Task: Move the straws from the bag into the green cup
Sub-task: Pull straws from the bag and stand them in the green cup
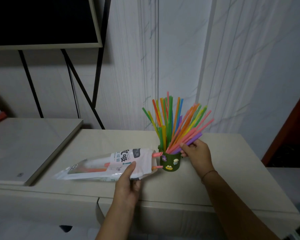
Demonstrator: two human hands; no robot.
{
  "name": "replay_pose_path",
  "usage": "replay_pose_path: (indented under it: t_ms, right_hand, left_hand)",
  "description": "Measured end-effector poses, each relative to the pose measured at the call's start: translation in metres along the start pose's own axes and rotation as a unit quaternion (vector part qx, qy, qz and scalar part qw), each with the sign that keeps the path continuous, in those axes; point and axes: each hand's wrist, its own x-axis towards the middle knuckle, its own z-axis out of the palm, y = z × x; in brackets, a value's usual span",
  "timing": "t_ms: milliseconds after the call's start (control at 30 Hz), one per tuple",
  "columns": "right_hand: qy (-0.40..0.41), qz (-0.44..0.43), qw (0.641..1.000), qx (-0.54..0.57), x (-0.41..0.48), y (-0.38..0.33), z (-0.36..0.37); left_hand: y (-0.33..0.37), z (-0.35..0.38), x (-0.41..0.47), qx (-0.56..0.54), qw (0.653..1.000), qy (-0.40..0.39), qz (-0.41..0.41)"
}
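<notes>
The right hand has its fingers curled round a few purple and pink straws. It grips them just above the rim of the cup, where their lower ends sit. A thin band circles that wrist. The other straws stand in the cup too, fanned out in green, orange, yellow, blue and pink. Some are upright and many lean to the right. The cup is dark green with little cartoon figures stuck on its side, and it stands on the pale counter.

The left hand holds the bag by its near edge, thumb pressed on top and fingers tucked below. The bag lies on its side on the counter, its mouth toward the cup and just beside it. Two pink ends poke out of the mouth, and an orange straw shows through the clear part.

Behind, to the left, a dark screen on black legs stands before the marbled wall.
</notes>
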Motion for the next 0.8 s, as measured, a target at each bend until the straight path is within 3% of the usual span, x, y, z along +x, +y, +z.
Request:
replay_pose_path:
  t_ms: [167,267,367,467,567,800]
  right_hand:
    - [0.021,0.041,0.998,0.034,-0.016,0.005,0.000]
    - [-0.015,0.124,0.989,0.083,-0.032,0.010,0.003]
    - [-0.074,0.241,0.947,0.200,-0.053,0.010,0.013]
    - [-0.121,0.305,0.912,0.246,-0.068,0.009,0.025]
    - [-0.156,0.293,0.912,0.242,-0.075,0.008,0.034]
    - [-0.181,0.167,0.944,0.222,-0.079,0.000,0.040]
  left_hand:
    - [0.002,-0.003,0.001,0.010,1.000,-0.009,0.011]
    - [0.002,-0.005,0.001,0.023,0.999,-0.014,0.020]
    - [-0.001,-0.006,0.000,0.069,0.997,-0.023,0.035]
    - [-0.004,-0.006,-0.002,0.101,0.993,-0.032,0.059]
    - [-0.004,-0.006,-0.004,0.118,0.989,-0.038,0.079]
    - [-0.004,-0.006,-0.004,0.143,0.984,-0.059,0.092]
